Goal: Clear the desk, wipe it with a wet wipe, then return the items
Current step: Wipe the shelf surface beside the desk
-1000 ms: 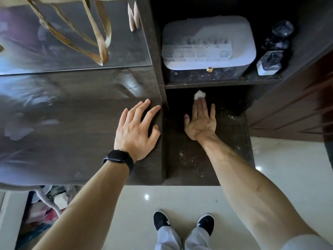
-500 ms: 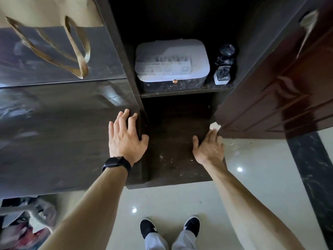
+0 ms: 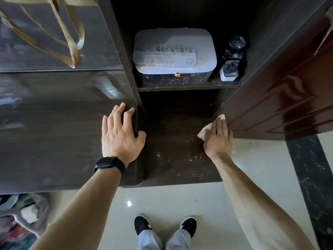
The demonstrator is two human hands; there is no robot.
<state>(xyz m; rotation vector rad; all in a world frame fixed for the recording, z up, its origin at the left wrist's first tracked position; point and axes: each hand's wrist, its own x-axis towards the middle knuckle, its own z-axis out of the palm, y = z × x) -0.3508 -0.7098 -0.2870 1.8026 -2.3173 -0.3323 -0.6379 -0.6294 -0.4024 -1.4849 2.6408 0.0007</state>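
Observation:
My right hand (image 3: 217,139) lies flat on a white wet wipe (image 3: 204,131), pressing it onto the right edge of the low dark shelf surface (image 3: 173,159), which is speckled with pale dust. The wipe sticks out to the left of the fingers and past their tips. My left hand (image 3: 120,134), with a black watch on the wrist, rests spread on the higher dark desk top (image 3: 54,132), its thumb hooked over the desk's right edge. It holds nothing.
A dusty grey box (image 3: 173,55) with a gold clasp and dark glass bottles (image 3: 231,67) stand on the shelf behind. A brown wooden door (image 3: 281,98) borders the right. Bag handles (image 3: 72,44) lie on the desk's far left. Clutter (image 3: 19,219) sits below left.
My right hand slid the wipe from the shelf's far middle to its right edge by the door. My left hand stayed on the desk edge. The camera view shifted.

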